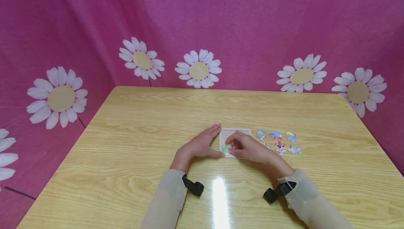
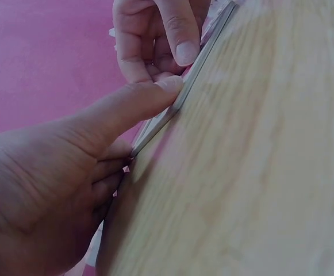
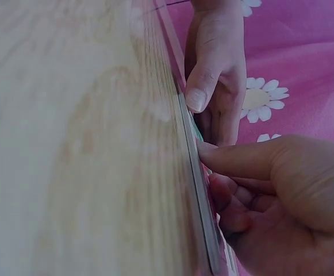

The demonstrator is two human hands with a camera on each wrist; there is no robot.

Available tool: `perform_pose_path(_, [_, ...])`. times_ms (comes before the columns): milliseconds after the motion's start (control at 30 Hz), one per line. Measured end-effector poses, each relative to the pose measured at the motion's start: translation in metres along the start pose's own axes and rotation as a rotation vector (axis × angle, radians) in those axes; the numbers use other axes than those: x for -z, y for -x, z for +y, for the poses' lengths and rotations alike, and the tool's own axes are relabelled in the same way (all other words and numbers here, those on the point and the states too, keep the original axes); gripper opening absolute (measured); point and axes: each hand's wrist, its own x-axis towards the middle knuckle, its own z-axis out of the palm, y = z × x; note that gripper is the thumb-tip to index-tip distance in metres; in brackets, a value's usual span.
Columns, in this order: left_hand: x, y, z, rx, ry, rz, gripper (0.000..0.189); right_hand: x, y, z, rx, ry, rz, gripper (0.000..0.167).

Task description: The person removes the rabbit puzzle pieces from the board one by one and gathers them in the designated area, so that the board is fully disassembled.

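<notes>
A small light-framed puzzle tray (image 1: 235, 129) lies flat on the table between both hands. My left hand (image 1: 200, 145) rests along its left side, fingers extended at the far corner and thumb at the near corner. In the left wrist view, that thumb (image 2: 149, 95) lies on the tray's edge. My right hand (image 1: 252, 147) reaches over the tray and pinches a pink and red puzzle piece (image 1: 231, 150) low in it. A green puzzle piece (image 1: 225, 149) sits in the near left corner, beside the pinched one. My right fingers hide part of the tray.
Right of the tray lie loose puzzle pieces in two rows, among them a blue one (image 1: 276, 135), one with a character's eyes (image 1: 280, 145) and a pale one (image 1: 295, 149). The wooden table (image 1: 142, 123) meets a pink flowered curtain (image 1: 246, 39) behind.
</notes>
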Motion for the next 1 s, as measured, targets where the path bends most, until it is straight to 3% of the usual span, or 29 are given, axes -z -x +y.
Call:
perform_pose_path(467, [0.000, -0.002, -0.002, 0.000, -0.008, -0.005, 0.099, -0.010, 0.006, -0.004, -0.036, 0.022, 0.134, 0.024])
perform_pose_path(733, [0.001, -0.002, -0.002, -0.007, -0.024, -0.003, 0.099, -0.020, 0.009, -0.010, 0.025, 0.068, 0.290, 0.022])
perform_pose_path(1000, [0.000, -0.003, -0.001, -0.006, -0.028, -0.005, 0.100, -0.023, 0.012, -0.008, 0.002, 0.035, 0.347, 0.022])
